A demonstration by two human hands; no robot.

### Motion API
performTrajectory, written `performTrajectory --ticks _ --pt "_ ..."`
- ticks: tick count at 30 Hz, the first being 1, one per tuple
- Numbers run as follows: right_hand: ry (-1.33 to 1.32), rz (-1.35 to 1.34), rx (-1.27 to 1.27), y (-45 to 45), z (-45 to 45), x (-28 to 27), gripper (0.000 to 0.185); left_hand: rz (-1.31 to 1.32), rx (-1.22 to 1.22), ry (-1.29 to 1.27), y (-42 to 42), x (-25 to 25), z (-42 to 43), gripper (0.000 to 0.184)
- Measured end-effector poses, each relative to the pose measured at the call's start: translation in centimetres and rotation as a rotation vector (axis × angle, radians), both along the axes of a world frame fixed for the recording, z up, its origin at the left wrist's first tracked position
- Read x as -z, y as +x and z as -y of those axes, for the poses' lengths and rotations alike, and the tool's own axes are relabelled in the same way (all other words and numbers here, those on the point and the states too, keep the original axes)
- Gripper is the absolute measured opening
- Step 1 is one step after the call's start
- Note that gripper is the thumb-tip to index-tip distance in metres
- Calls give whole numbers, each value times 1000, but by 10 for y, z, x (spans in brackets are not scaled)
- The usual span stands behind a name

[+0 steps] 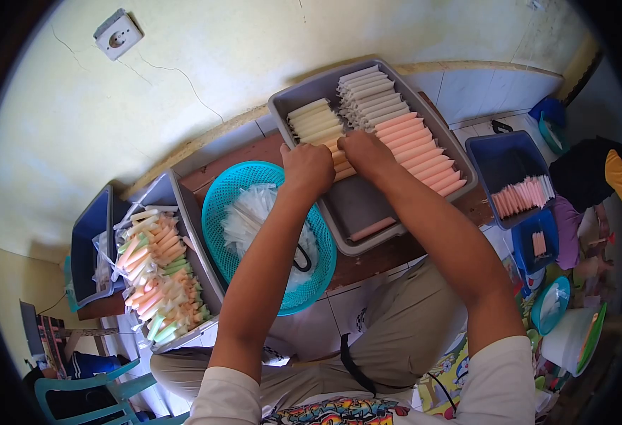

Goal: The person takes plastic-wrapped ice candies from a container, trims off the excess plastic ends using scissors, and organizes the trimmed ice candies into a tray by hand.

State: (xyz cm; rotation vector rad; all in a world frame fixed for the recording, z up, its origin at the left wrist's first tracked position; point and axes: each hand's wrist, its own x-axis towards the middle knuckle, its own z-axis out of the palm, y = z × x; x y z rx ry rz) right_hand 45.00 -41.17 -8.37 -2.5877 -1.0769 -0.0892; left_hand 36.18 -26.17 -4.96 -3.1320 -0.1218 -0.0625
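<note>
Over plastic tray (357, 205), slender tubes (340, 167), left hand (308, 168) and right hand (369, 154) curled, hold unclear

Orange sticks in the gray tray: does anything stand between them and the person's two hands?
Nothing visible does. The left hand and right hand are right at the orange sticks in the gray tray. The teal basket lies below the left forearm, off to the side, not between.
</note>
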Motion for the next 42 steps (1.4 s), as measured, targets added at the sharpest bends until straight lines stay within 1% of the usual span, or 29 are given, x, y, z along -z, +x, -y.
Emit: performTrajectory --ticks 3,5,7,10,14,16,17,21,23,24,26,29,33,36,38,39,40,41,42 --pt "-2 -50 24 -1 -1 -1 25 -50 -22 -12 -1 -6 4 19" --pt "6 -65 31 2 -3 3 26 -82 2 35 -4 -11 7 21" --pt "84 -142 92 2 -3 6 27 -88 8 12 -5 -12 7 23" --pt "93 -158 73 1 0 5 27 -106 17 3 -5 -13 8 26" --pt "43 -70 11 4 3 9 25 -172 37 43 -7 -18 9 32" --pt "48 -47 -8 6 4 12 19 -177 36 41 -7 -19 10 33" --pt "41 -42 -13 6 5 13 19 -189 40 48 -7 -19 10 34" --pt "28 -28 -38 4 5 9 20 -167 38 56 -8 -14 10 34" --pt "30 -26 -41 3 5 8 21 -119 40 87 -7 -8 11 26" --pt "30 -31 -40 3 5 8 22 -115 39 86 -7 -10 11 26" --pt "30 -32 -39 3 5 7 22 -128 39 52 -9 -13 10 33" --pt "38 -12 -52 3 7 7 23 -94 31 31 -10 -12 11 33" --pt "59 -19 -71 2 10 7 31 -47 36 46 -10 -5 10 30" --pt "89 -26 -72 -3 12 -1 36 -26 52 3 -12 -6 9 30" --pt "100 -33 -66 -6 14 -9 38 86 70 -44 -14 -2 8 33" --pt "124 -38 -66 -7 15 -12 39 91 71 -42 -16 -1 8 33" --pt "149 -42 -68 -8 15 -15 39 145 84 -97 -18 0 8 33" --pt "151 -38 -69 -10 16 -17 39 198 96 -151 -21 2 7 34" --pt "207 -8 -63 -14 17 -21 36 200 95 -150 -24 6 8 34"
